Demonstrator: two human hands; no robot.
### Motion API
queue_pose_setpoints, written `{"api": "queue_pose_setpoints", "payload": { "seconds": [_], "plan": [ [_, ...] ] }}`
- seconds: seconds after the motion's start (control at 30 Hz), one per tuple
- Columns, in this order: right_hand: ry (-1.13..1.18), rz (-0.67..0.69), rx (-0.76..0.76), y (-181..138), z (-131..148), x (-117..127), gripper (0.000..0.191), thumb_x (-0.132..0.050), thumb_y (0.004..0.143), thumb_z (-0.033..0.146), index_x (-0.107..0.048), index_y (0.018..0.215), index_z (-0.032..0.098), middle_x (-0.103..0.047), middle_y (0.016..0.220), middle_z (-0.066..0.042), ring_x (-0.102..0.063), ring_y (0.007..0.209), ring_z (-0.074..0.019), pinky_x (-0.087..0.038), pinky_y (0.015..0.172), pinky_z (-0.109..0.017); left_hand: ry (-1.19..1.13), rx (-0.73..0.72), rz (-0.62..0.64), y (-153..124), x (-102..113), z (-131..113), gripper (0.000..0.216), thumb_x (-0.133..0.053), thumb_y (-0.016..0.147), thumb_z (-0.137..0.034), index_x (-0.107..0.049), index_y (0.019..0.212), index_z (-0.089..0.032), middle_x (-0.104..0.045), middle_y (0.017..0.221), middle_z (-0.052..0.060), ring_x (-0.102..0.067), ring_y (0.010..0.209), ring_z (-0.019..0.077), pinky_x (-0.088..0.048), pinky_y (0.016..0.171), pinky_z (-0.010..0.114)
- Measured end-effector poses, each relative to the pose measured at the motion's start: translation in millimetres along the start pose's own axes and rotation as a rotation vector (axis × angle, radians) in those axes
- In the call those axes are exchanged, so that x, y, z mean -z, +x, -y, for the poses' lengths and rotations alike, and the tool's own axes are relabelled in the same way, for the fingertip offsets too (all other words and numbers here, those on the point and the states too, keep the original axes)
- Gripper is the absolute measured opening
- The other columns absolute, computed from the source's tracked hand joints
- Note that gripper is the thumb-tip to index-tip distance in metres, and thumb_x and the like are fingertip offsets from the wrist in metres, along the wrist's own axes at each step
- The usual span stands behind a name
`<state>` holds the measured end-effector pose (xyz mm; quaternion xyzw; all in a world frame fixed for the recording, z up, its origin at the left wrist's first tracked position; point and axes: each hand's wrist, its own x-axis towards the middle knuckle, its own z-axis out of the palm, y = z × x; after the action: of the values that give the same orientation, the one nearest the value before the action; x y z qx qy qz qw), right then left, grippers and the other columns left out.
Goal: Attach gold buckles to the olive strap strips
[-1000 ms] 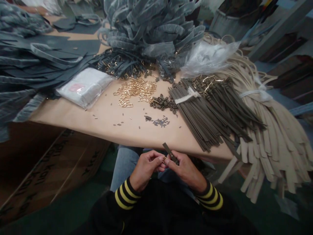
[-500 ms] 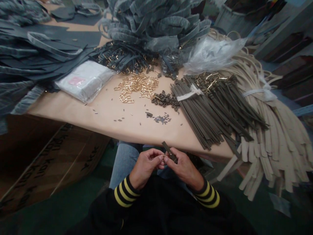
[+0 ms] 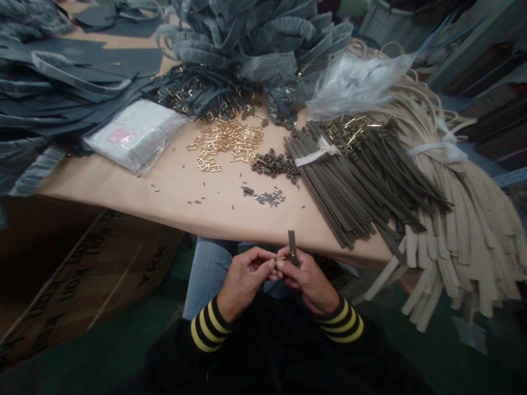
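Observation:
My left hand [image 3: 246, 277] pinches a small gold buckle [image 3: 278, 258], seen nearly edge-on, between thumb and fingers. Opposite it, my right hand [image 3: 307, 280] is closed on a dark olive strap [image 3: 292, 247], whose end with a small hole points up and away from me. The right fingertips also touch the buckle's other side. Both hands meet over my lap, just off the table's near edge. Beyond them lie a gold buckle pile [image 3: 226, 141], dark strap loops [image 3: 276, 165] and small grey metal pieces [image 3: 269, 197].
Olive straps [image 3: 329, 186] tied with a white band lie on the right, beside long beige straps [image 3: 465, 219] hanging over the edge. A plastic-wrapped white packet [image 3: 135, 134] rests on the left. Wrapped grey straps [image 3: 255, 38] are heaped behind. A cardboard box [image 3: 123, 274] stands below left.
The olive strap has swung from leaning left to nearly upright in my right hand. Both hands stay together at the buckle. The view has shifted slightly.

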<state>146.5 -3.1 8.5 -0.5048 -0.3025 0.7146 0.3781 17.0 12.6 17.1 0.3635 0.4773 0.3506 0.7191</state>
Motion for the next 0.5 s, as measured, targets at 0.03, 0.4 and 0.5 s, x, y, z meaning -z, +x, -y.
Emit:
{"api": "queue_pose_setpoints", "payload": {
  "seconds": [0.03,0.4,0.5],
  "plan": [
    [0.045,-0.002,-0.035,0.5,0.5,-0.1,0.021,-0.058,0.066,0.030,-0.044,0.073,0.017,-0.045,0.053,0.007,-0.027,0.037,-0.0015,-0.014,0.035,-0.015,0.004,-0.003,0.003,-0.6,-0.3,-0.3,0.015,-0.066,0.063,-0.025,-0.062,0.070,-0.012,-0.062,0.057,0.000,-0.057,0.054,0.0103,-0.047,0.055,0.021],
    [-0.177,0.080,0.016,1.0,1.3,3.6,0.021,-0.051,0.074,0.036,-0.043,0.076,0.017,-0.043,0.056,0.006,-0.029,0.039,-0.0028,-0.020,0.036,-0.016,-0.168,0.076,-0.077,-2.3,1.6,6.1,0.022,-0.070,0.059,-0.025,-0.060,0.074,-0.011,-0.064,0.062,0.000,-0.058,0.053,0.0084,-0.049,0.054,0.019],
    [-0.393,0.072,0.085,-4.4,2.9,7.6,0.027,-0.036,0.083,0.043,-0.039,0.095,0.019,-0.049,0.069,0.003,-0.037,0.043,-0.0050,-0.030,0.041,-0.019,-0.240,0.153,-0.095,-2.2,6.6,4.2,0.024,-0.072,0.057,-0.024,-0.060,0.074,-0.010,-0.064,0.060,0.000,-0.057,0.051,0.0061,-0.048,0.052,0.015]
  ]
}}
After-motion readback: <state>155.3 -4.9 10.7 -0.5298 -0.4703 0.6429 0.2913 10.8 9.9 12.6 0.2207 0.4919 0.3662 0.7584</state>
